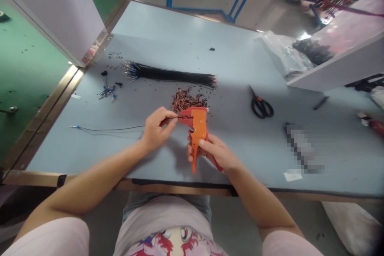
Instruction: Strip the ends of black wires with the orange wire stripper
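Observation:
In my left hand I pinch a thin black wire, whose blue-sleeved terminal end lies out to the left on the table. The wire's other end reaches the red jaws of an orange and red wire stripper. My right hand is wrapped round the stripper's handles. Just beyond the jaws lies a pile of copper and black wire scraps. A long bundle of black wires with blue terminals at its left end rests behind the pile.
Loose blue terminals lie at the left. Black-handled scissors are on the right, near a pixelated object and a white paper piece. A clear plastic bag stands at the back right. White panels flank the table.

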Demonstrator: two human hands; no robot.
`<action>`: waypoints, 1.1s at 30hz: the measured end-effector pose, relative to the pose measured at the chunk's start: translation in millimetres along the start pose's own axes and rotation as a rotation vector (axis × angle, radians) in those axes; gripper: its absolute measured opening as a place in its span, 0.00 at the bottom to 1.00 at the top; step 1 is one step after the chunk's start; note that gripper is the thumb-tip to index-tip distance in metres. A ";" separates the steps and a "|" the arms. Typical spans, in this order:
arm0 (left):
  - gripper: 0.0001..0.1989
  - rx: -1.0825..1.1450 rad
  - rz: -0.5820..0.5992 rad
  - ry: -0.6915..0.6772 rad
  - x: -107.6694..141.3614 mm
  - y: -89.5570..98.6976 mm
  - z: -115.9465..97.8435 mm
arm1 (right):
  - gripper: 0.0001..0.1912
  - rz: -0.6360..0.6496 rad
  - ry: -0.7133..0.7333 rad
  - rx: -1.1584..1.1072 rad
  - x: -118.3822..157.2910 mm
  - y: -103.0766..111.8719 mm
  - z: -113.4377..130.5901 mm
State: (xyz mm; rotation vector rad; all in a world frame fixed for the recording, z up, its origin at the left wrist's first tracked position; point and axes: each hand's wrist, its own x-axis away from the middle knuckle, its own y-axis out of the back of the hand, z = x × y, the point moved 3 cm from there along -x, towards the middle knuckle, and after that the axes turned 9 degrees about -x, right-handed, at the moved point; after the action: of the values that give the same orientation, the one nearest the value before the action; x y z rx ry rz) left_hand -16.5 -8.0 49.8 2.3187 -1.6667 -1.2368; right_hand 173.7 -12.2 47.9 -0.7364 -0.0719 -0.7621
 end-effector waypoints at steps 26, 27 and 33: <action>0.03 -0.064 -0.044 -0.072 -0.3 3.3 -6.3 | 0.13 0.061 0.025 0.105 0.7 -0.3 -1.3; 0.03 -0.062 -0.044 -0.068 -0.4 3.3 -6.6 | 0.13 0.062 0.026 0.113 0.7 0.2 -1.4; 0.02 -0.059 -0.037 -0.045 0.6 2.2 -5.6 | 0.12 0.081 0.014 0.096 0.4 0.3 -0.8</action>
State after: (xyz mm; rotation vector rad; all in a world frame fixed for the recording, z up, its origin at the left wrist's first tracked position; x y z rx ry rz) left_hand -14.7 -11.7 54.2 2.3152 -1.5842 -1.3359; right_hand 174.0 -12.8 47.2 -0.6393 -0.0648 -0.6819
